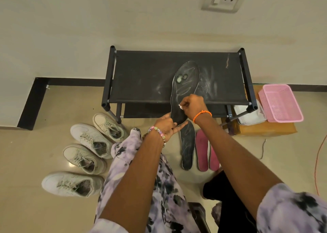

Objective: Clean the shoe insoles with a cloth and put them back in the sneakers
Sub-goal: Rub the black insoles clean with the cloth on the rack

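Black insole (pixel 184 84) lay lengthwise, near to far, on the rack (pixel 145 77), its near heel end pinched by the left hand (pixel 166 126), while the right hand (pixel 192 105), fingers clenched around a small cloth (pixel 180 106), pressed its middle

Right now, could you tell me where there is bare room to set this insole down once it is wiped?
The left half of the rack top is bare, left of the held insole. Floor between the sneakers and the wall is also open. It is crowded by the floor insoles and pink basket.
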